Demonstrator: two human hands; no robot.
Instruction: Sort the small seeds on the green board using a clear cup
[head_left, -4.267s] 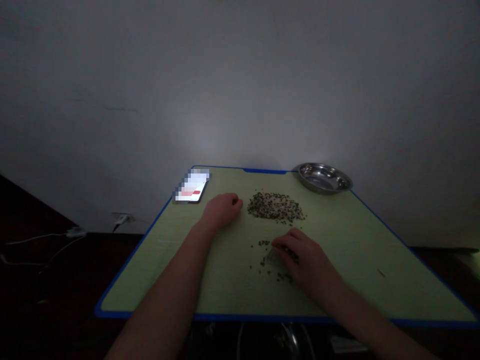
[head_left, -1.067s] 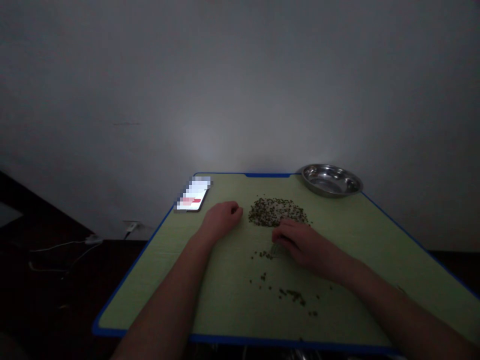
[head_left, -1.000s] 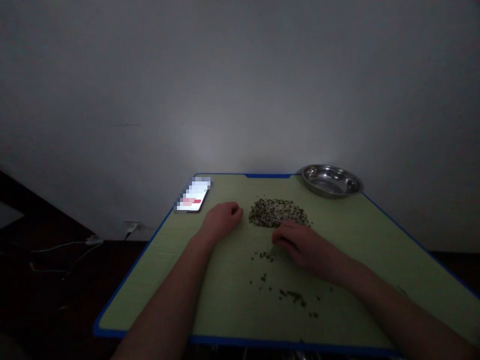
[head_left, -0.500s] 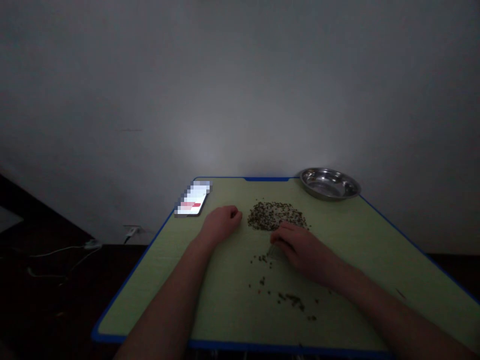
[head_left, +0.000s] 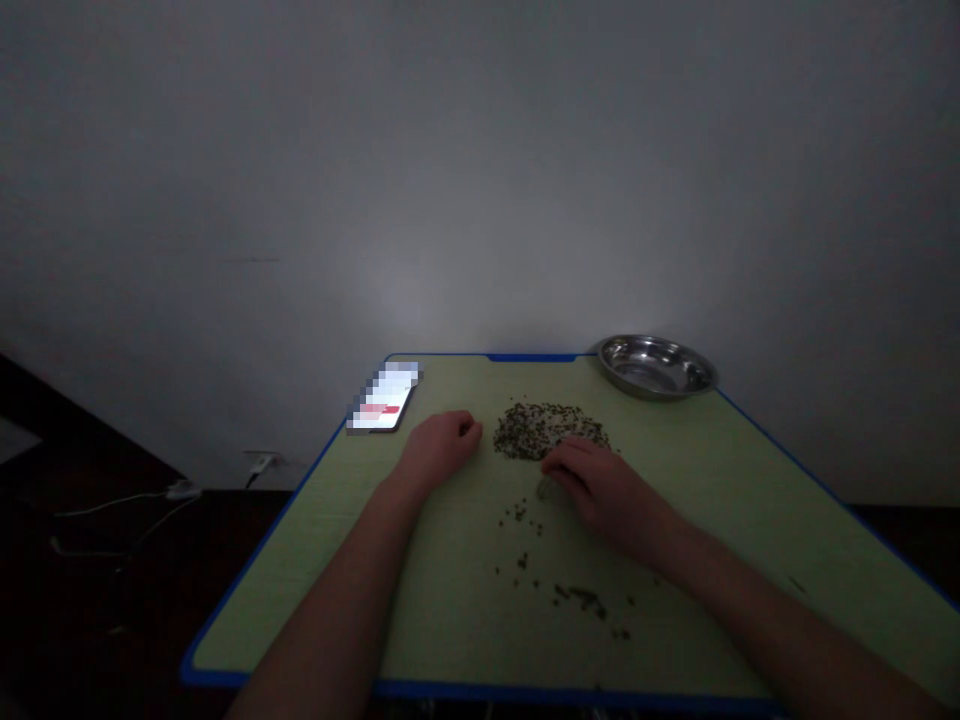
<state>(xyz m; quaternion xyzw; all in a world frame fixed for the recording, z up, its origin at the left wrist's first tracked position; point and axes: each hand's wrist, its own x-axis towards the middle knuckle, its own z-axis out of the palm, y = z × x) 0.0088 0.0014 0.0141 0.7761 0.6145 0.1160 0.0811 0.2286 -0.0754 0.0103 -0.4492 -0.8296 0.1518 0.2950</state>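
Observation:
My left hand (head_left: 442,445) rests on the table as a loose fist, left of a spread heap of small dark seeds or grains (head_left: 525,432); nothing shows in its curled fingers. At the heap's near edge, my right hand (head_left: 596,485) is closed in a pinch. A small see-through piece (head_left: 545,489) sticks out below its fingertips, too faint to tell its kind. Just left of and below that piece lie a few loose grains (head_left: 519,513). Closer to me is a thin line of dark bits (head_left: 585,598).
The light green table (head_left: 442,630) has a blue edge and stands against a grey wall. A phone with a lit screen (head_left: 386,397) lies at the far left. At the far right corner stands a shallow steel bowl (head_left: 656,370). Cables (head_left: 112,505) run at the lower left.
My right hand has moved slightly away from me toward the heap, with the see-through piece in it. The few loose grains beside it lie a little differently. My left hand stays in place.

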